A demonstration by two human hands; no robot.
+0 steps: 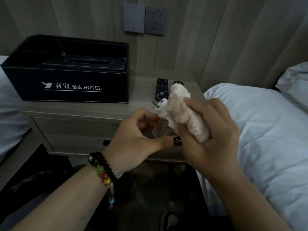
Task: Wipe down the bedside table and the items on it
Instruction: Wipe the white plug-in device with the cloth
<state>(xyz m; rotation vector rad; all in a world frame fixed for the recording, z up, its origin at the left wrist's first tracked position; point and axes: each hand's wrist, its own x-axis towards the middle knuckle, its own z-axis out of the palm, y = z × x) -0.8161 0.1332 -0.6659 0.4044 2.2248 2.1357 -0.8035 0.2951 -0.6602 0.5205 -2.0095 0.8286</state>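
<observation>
Mid-wipe on one item: a white plug [161, 105], prongs pointing up and left, held above the front edge of the bench [93, 108] and half-buried in a pale cloth [185, 112]. Right hand [215, 130] curled round the bunched cloth, pressing it over the plug's body. Left hand [138, 132] curled too, fingertips meeting at the plug's near side, thumb stretched across under the cloth; seemingly also pinching something clear and crinkly below the plug, too dim to identify. Hard to tell exactly which fingers bear the plug's weight.

On the bench: black tissue box [66, 80] at the left, two remotes [162, 87] lying side by side at the right rear, the farther one mostly hidden behind the cloth. Bed [260, 124] just beside the bench on the right.

Likely next: rub round the plug, turning it with the left hand to reach the covered faces, keeping the cloth off the prongs' tips. Then set down on the bench, probably move to the remotes, the box, and the bench top itself.
</observation>
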